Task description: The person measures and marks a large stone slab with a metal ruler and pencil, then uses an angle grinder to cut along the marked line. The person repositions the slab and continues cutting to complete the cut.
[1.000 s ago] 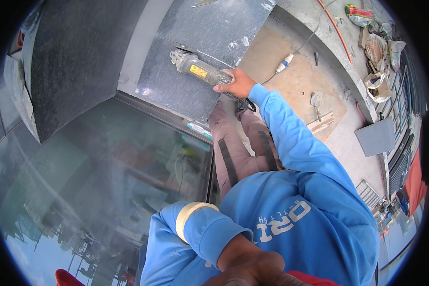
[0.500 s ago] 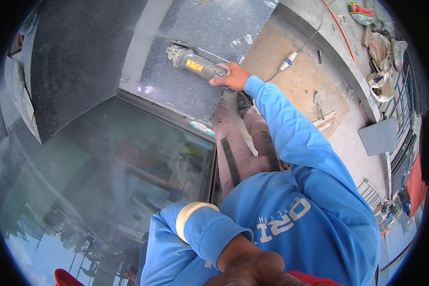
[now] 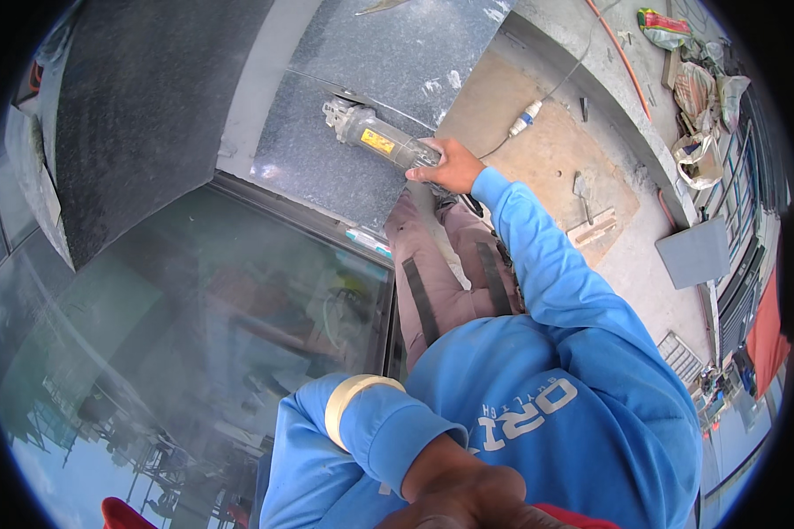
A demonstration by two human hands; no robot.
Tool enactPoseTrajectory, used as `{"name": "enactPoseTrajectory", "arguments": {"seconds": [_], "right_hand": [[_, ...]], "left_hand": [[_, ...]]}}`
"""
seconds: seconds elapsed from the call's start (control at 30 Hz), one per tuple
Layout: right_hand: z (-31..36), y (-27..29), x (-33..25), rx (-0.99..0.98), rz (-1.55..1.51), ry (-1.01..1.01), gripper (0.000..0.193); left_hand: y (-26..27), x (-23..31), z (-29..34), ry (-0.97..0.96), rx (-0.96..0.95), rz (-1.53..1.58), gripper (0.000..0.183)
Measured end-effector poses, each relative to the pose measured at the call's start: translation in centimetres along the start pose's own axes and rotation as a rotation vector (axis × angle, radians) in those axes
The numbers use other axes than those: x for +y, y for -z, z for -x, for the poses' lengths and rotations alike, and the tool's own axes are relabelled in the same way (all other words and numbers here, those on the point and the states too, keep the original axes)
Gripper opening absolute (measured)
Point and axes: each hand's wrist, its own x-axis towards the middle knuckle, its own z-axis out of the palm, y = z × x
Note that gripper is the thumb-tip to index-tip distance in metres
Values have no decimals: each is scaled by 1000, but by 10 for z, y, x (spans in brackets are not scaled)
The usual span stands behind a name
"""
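Observation:
My right hand (image 3: pixel 453 166) is wrapped around the rear body of a grey angle grinder (image 3: pixel 379 141) with a yellow label. The grinder lies over a speckled dark grey stone slab (image 3: pixel 326 185). Its thin disc (image 3: pixel 348 93), seen edge-on, meets a straight line running across the slab; I cannot tell how deep it sits. My left hand (image 3: pixel 468 498) is raised close at the bottom edge, the arm bent and a pale band around the sleeve. Its fingers are cut off by the frame, so their pose is hidden.
A dark upright panel (image 3: pixel 141 115) and a reflective glass pane (image 3: pixel 203 300) border my left. A cable with a blue-and-white connector (image 3: pixel 527 117) trails over the brown board (image 3: pixel 582 167), where a trowel (image 3: pixel 582 189) lies. Sacks (image 3: pixel 697 97) and an orange hose (image 3: pixel 622 57) lie far right.
My right hand and the grinder have shifted slightly right and nearer along the line on the slab. The view has moved a little; my left hand stays in place.

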Motion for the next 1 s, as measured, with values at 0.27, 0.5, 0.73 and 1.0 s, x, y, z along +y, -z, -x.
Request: {"name": "enactPoseTrajectory", "arguments": {"seconds": [0.27, 0.5, 0.73, 1.0], "right_hand": [[-34, -7, 6, 1, -36, 51, 68], [-36, -7, -6, -11, -13, -32, 67], [3, -1, 4, 10, -25, -6, 68], [-16, -1, 7, -23, -40, -4, 70]], "left_hand": [[-21, 20, -24, 263, 179, -132, 31], [-9, 25, -19, 300, 78, -92, 30], [-13, 5, -20, 88, 79, -55, 30], [-5, 15, -25, 311, 44, -73, 31]]}}
